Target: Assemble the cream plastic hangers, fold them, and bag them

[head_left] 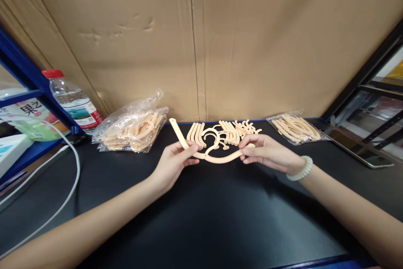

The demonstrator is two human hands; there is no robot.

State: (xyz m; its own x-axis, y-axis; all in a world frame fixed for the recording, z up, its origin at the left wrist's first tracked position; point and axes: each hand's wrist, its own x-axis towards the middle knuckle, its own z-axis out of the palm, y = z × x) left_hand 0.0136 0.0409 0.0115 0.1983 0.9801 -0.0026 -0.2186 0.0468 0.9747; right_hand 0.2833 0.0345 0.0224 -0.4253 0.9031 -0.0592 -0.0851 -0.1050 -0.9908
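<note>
A beige plastic clothes hanger [220,159] with two curved arms is held above the black table, a joint showing near its middle. My left hand [178,158] is closed around its left arm close to that joint, and the arm's end sticks up past my fingers. Between thumb and fingers, my right hand [262,151] pinches the tip of the other arm. A round hook [217,137] rises from the joint. Just behind lie rows of loose curved arms [197,134] and a pile of small hook-shaped pieces [247,127], partly hidden by the hanger and my hands.
Clear bags of beige parts lie at the back left [135,130] and back right [294,127]. A red-capped water bottle [75,103] leans by the blue shelf. A white cable [77,168] crosses the left side; a phone-like slab [362,151] lies right. Cardboard [252,42] walls the back.
</note>
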